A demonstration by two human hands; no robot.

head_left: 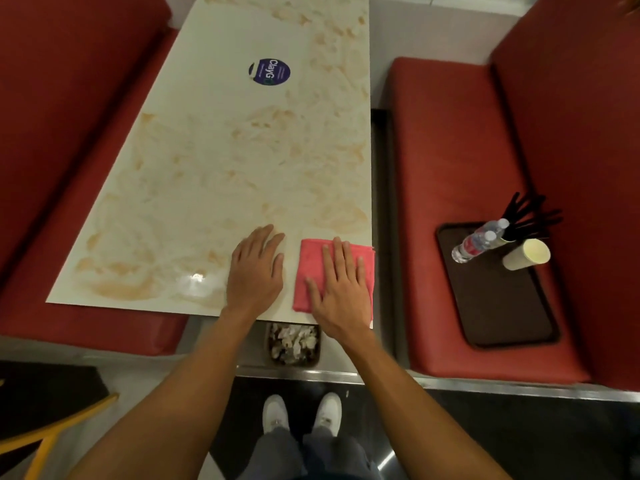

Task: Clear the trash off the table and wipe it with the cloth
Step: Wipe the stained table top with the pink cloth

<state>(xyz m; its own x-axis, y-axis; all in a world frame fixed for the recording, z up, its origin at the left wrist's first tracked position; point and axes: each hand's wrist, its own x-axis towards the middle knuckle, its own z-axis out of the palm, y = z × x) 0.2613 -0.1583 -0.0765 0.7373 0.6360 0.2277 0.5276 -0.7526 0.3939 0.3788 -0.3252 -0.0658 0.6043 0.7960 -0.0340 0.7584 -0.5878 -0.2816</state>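
A folded pink cloth (pixel 313 265) lies flat at the near right corner of the cream marble-pattern table (pixel 214 174). My right hand (pixel 341 289) presses on the cloth with straight, spread fingers. Beside it, my left hand (pixel 256 271) rests flat on the bare tabletop, fingers straight. A small bin (pixel 293 344) holding crumpled white paper trash stands on the floor just under the table's near edge, between my forearms.
Red bench seats flank the table on the left (pixel 52 168) and right (pixel 457 168). On the right bench a dark tray (pixel 502 306) carries plastic water bottles (pixel 479 241), a paper cup (pixel 528 254) and black utensils (pixel 530 211). A round blue sticker (pixel 269 71) marks the tabletop.
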